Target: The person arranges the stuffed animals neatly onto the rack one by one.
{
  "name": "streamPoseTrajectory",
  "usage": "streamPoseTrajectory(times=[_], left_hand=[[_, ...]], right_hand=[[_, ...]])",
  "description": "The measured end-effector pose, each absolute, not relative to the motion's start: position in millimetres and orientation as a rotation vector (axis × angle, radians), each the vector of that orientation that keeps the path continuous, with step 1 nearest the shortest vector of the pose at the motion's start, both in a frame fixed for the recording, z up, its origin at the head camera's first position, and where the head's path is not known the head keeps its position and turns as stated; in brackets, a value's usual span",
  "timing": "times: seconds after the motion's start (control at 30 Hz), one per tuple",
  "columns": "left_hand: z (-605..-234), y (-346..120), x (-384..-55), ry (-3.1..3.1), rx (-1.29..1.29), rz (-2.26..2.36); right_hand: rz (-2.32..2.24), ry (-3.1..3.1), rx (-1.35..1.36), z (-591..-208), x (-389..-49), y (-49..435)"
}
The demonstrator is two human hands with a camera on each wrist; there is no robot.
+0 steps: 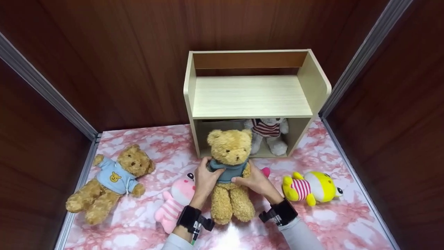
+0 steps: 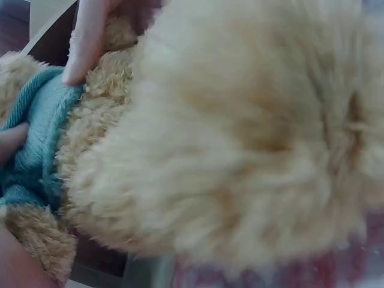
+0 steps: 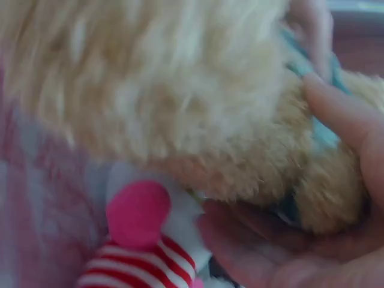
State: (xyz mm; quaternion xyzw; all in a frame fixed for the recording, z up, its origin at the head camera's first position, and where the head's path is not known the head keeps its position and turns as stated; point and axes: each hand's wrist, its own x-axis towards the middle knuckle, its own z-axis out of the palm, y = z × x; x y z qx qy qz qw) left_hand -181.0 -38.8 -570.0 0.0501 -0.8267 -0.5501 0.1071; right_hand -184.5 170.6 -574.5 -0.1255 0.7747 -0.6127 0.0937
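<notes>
A tan teddy bear (image 1: 227,205) in a teal knitted top faces up, held upright between both hands before the shelf unit. My left hand (image 1: 207,178) grips its left side in the head view, thumb across the top. On the other side my right hand (image 1: 258,180) holds it, thumb on the top's lower edge and fingers behind. The bear's furry legs (image 2: 228,138) fill much of the left wrist view. Behind it, in the lower compartment, sits a white bear (image 1: 277,144) in a striped top, its head partly hidden by the shelf board.
The pale two-level shelf unit (image 1: 253,95) stands against the back wall. On the pink marbled table lie a brown bear (image 1: 114,177) in a light blue hoodie, a pink striped toy (image 1: 173,201) and a yellow toy (image 1: 312,187). Another striped toy (image 3: 141,258) lies beneath the held bear.
</notes>
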Motion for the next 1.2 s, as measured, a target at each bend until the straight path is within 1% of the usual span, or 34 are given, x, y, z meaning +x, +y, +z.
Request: streamPoseTrajectory(times=[0.23,0.37,0.47,0.57,0.67,0.9,1.1,1.2], left_hand=[[-565,-43,-187,-2.452,0.038,-1.744],[-575,-49,-183,-2.216,0.009,-2.022],[-587,-49,-179,-2.002,0.028,-2.189],[-602,-48,-172,-1.947,0.093,-2.221],[-615,-46,-165,-2.022,0.128,-2.212],[-636,-44,-156,-2.174,-0.008,-2.190],[-658,-44,-146,-2.227,0.035,-2.222],[-667,-44,-144,-2.298,0.017,-2.191]], right_hand=[[-1.981,2.204,-0.217,-577,-196,171],[-2.077,2.075,-0.163,-576,-208,173],[-2.069,2.080,-0.105,-573,-218,175],[-2.025,2.089,-0.020,-569,-230,179],[-2.006,2.069,0.062,-563,-241,182],[-1.997,2.116,0.152,-549,-270,181],[-1.956,2.098,0.291,-547,-293,181],[-1.961,2.093,0.330,-545,-306,182]])
